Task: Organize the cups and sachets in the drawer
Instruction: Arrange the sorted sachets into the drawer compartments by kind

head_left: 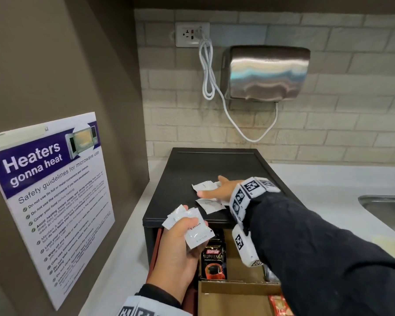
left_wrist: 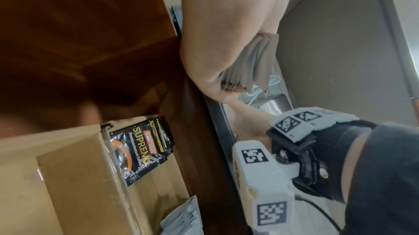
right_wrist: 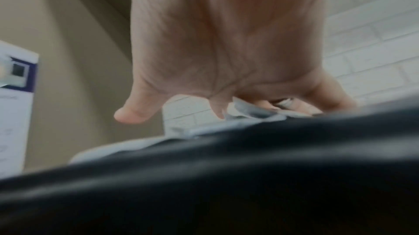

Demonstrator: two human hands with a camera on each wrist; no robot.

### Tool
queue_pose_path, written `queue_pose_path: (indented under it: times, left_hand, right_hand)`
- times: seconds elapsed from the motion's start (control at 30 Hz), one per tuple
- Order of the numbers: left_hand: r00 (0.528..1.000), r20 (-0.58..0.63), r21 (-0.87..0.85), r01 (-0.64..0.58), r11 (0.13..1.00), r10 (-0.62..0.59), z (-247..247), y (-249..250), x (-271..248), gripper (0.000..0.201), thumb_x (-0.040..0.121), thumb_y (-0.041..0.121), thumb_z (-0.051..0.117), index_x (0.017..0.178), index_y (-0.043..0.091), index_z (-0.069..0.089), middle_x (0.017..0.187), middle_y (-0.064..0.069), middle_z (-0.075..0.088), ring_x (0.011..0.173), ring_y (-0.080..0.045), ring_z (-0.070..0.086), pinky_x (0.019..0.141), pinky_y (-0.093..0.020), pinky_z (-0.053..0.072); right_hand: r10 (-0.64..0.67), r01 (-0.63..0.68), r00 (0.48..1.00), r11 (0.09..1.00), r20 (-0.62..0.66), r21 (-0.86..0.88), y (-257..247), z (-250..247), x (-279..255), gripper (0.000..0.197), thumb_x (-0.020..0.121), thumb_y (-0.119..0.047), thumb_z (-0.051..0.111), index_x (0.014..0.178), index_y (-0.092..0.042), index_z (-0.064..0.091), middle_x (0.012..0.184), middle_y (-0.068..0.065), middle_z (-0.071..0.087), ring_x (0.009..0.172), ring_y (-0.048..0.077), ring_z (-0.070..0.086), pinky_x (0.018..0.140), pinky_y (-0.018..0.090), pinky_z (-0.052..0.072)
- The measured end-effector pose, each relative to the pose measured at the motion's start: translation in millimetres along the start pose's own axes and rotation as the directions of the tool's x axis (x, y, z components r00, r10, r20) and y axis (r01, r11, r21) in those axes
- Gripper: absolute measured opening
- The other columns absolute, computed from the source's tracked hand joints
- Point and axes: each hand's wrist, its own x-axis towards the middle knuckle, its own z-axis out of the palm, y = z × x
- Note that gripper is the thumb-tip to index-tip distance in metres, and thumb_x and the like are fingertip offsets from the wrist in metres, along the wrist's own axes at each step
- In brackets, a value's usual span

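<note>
Drawer [head_left: 235, 299]: pulled open at the near edge of the head view, cardboard dividers inside; black Kopiko Supremo sachets [head_left: 214, 261] stand in a rear compartment, a red packet [head_left: 279, 305] shows at the front right, and pale sachets [left_wrist: 181, 221] lie in another compartment in the left wrist view.
Left hand [head_left: 180, 249]: above the drawer's left side, palm up, fingers curled round a fanned bunch of white creamer sachets [head_left: 192, 226].
Right sleeve [head_left: 328, 258]: dark, crossing over the drawer's right half and hiding part of it.
Black box [head_left: 214, 169]: the drawer's housing, its flat top carrying loose white sachets [head_left: 209, 205] near the front edge.
Right hand [head_left: 221, 190]: reached out over the box top, palm down among the loose sachets; fingers extended with the tips bent onto them, thumb spread wide; whether any sachet is actually pinched, I cannot tell.
Counter [head_left: 328, 179]: white, with a steel sink [head_left: 385, 210] at the right.
Left wall: brown panel with a microwave safety poster [head_left: 48, 201].
Back wall: pale brick tile, steel hand dryer [head_left: 267, 73], its white cord [head_left: 209, 71] looped to an outlet [head_left: 192, 34].
</note>
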Motion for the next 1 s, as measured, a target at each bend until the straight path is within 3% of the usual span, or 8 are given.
queue_pose_path:
  times: [0.07,0.2,0.33,0.5,0.6,0.77,0.9,1.0]
  left_hand:
    - [1.000,-0.001,0.003,-0.006,1.000,0.006,0,1,0,0.027,0.084,-0.007,0.049,0.089,0.017,0.060,0.057,-0.004,0.065,0.066,-0.021,0.058,0.063,-0.032,0.044]
    - [1.000,-0.025,0.023,-0.015,1.000,0.016,-1,1,1,0.026,0.084,-0.006,0.049,0.088,0.017,0.061,0.064,-0.008,0.065,0.064,-0.020,0.059,0.060,-0.032,0.044]
    - [0.999,-0.039,0.026,-0.002,1.000,0.003,-2,0,1,0.026,0.084,-0.005,0.051,0.093,0.018,0.059,0.080,-0.011,0.061,0.069,-0.021,0.059,0.060,-0.032,0.044]
    - [0.999,-0.054,0.025,0.004,1.000,-0.003,-3,0,2,0.025,0.085,-0.004,0.051,0.092,0.019,0.058,0.082,-0.010,0.060,0.071,-0.021,0.059,0.056,-0.029,0.046]
    - [0.999,-0.042,0.002,0.010,1.000,-0.010,-3,0,2,0.026,0.085,-0.004,0.051,0.094,0.019,0.058,0.086,-0.011,0.060,0.075,-0.022,0.060,0.061,-0.032,0.047]
    - [0.999,-0.031,-0.013,0.010,1.000,-0.011,-2,1,1,0.025,0.086,-0.005,0.049,0.092,0.017,0.058,0.084,-0.013,0.059,0.073,-0.024,0.059,0.065,-0.033,0.044]
    - [0.999,-0.039,-0.005,0.021,1.000,-0.021,-2,1,1,0.024,0.086,-0.006,0.050,0.091,0.017,0.058,0.085,-0.013,0.058,0.075,-0.024,0.058,0.068,-0.034,0.045]
    - [0.999,-0.036,0.006,0.025,1.000,-0.024,-4,0,2,0.025,0.085,-0.005,0.051,0.092,0.018,0.058,0.089,-0.013,0.058,0.078,-0.024,0.058,0.070,-0.035,0.047]
  right_hand:
    - [-0.041,0.039,0.999,0.995,-0.019,-0.087,-7,9,-2,0.086,0.082,-0.068,0.047,0.149,-0.024,0.015,0.155,0.003,0.020,0.142,0.025,0.021,0.113,0.035,0.017]
    - [-0.023,-0.002,0.988,0.986,-0.153,-0.165,-15,35,4,0.081,0.074,-0.076,0.046,0.142,-0.035,0.030,0.144,0.006,0.029,0.132,0.036,0.028,0.107,0.048,0.029]
    - [-0.078,0.030,0.971,0.977,-0.224,-0.211,-8,44,9,0.056,0.086,-0.056,0.043,0.136,-0.030,0.040,0.136,0.004,0.036,0.129,0.040,0.029,0.103,0.050,0.032]
    - [-0.203,0.120,0.925,0.958,-0.322,-0.259,6,50,-1,0.037,0.097,-0.034,0.032,0.126,-0.020,0.049,0.125,0.007,0.047,0.120,0.038,0.041,0.099,0.044,0.038]
    - [-0.292,0.200,0.904,0.935,-0.312,-0.294,13,51,-10,0.041,0.093,-0.049,0.038,0.118,-0.020,0.053,0.121,0.006,0.050,0.114,0.033,0.046,0.094,0.043,0.041]
    - [-0.394,0.277,0.880,0.879,-0.266,-0.387,28,54,-29,0.059,0.084,-0.063,0.047,0.127,-0.023,0.049,0.129,0.002,0.045,0.118,0.032,0.043,0.101,0.041,0.038]
    - [-0.491,0.396,0.831,0.852,-0.262,-0.342,45,53,-34,0.040,0.088,-0.040,0.057,0.126,-0.029,0.051,0.131,-0.004,0.047,0.117,0.025,0.046,0.100,0.034,0.037]
    - [-0.505,0.475,0.763,0.861,-0.402,-0.180,52,49,-43,0.025,0.092,-0.019,0.054,0.115,-0.025,0.061,0.114,0.000,0.058,0.104,0.022,0.055,0.091,0.030,0.042]
